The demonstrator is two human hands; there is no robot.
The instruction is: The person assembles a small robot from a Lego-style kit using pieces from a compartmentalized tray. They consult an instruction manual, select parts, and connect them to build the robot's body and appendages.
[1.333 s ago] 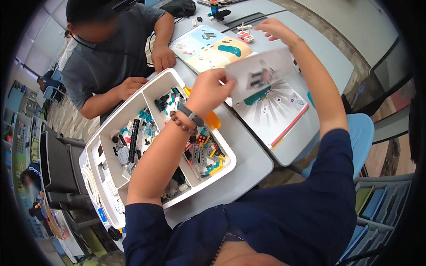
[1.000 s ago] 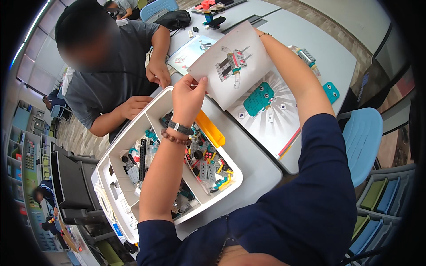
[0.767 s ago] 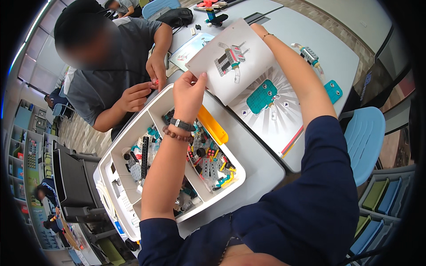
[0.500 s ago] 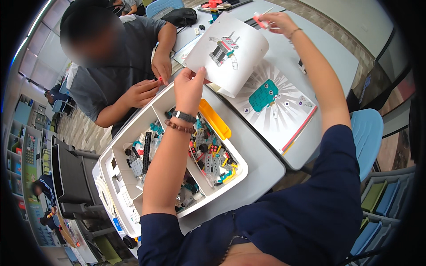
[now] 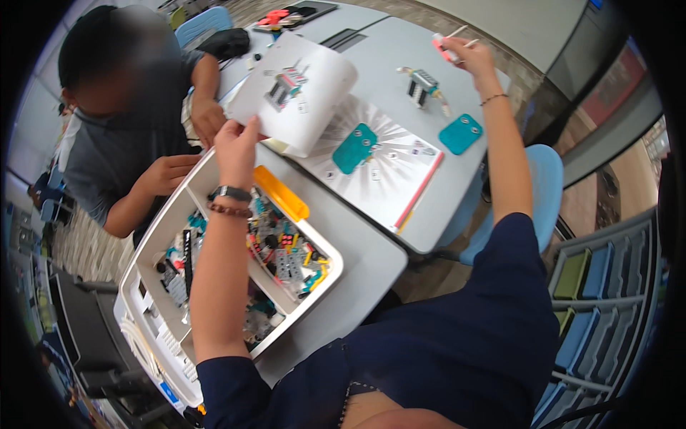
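My left hand (image 5: 237, 146) pinches the near edge of a curling white page (image 5: 261, 68) with a printed brick model on it, lifted from an instruction booklet (image 5: 386, 196). The booklet's other page, showing a teal figure with rays around it, lies flat on the table. Up at the right, my right hand (image 5: 473, 58) is closed on a small coral and white brick assembly (image 5: 446, 48) with thin white rods. Below that hand a grey, teal and white brick model (image 5: 420, 89) stands on the table. A teal panel with two round eyes (image 5: 461, 134) lies near it.
A white divided bin (image 5: 314, 275) full of loose bricks sits under my left forearm, with a yellow tray (image 5: 282, 193) along its edge. Across from me, another person (image 5: 118, 136) works with their hands close to the bin. A blue chair (image 5: 532, 193) stands at the right.
The view has swung to the right, bringing the brick model and teal panel into sight. My hands keep hold of the page and the coral and white assembly.
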